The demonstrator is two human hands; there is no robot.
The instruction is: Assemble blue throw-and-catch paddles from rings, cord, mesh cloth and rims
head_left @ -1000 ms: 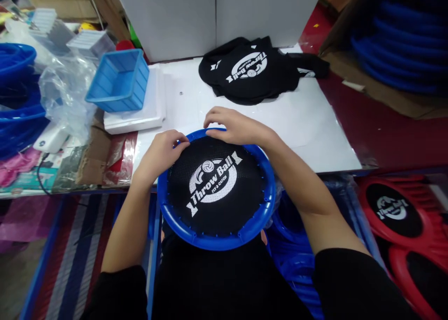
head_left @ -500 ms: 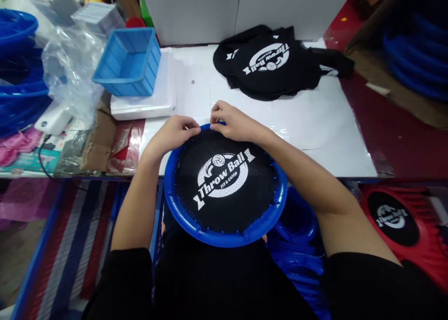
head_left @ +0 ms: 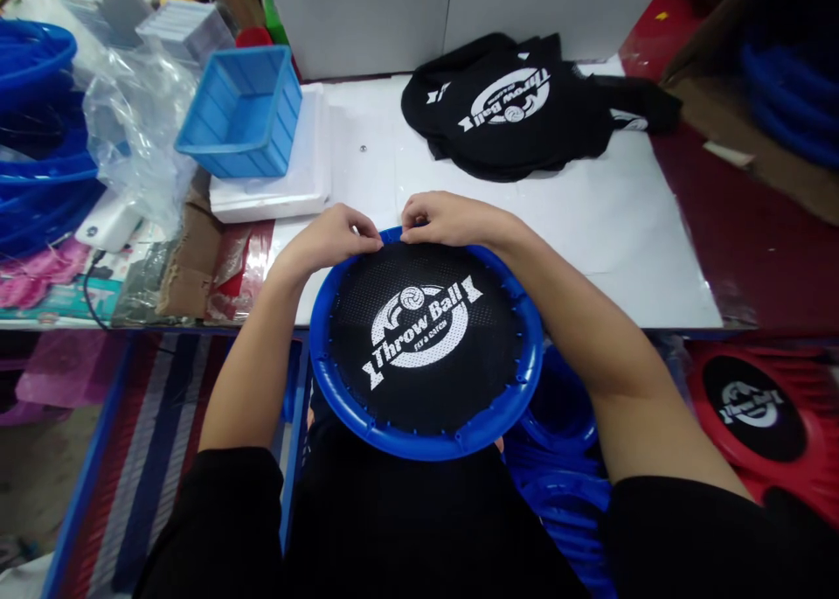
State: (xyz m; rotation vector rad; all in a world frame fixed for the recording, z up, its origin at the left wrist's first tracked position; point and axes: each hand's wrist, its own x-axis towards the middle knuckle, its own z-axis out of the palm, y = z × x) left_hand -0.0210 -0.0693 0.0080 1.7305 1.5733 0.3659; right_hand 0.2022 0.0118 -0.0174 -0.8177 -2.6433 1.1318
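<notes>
Hands [head_left: 397,227] pinching far edge of blue ring [head_left: 367,428] | bare white tabletop [head_left: 577,223] beyond

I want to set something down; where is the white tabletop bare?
Widest between the right forearm and the printed black cloths; a smaller patch, holding one tiny piece, between cloths and light-blue bin. Crowded: around the plastic bag.

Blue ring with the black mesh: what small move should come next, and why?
I'd probably ease the black mesh outward at the far rim of the blue ring: the left hand and right hand both pinch its edge there, close together. Whether that edge is hooked is too small to tell.
</notes>
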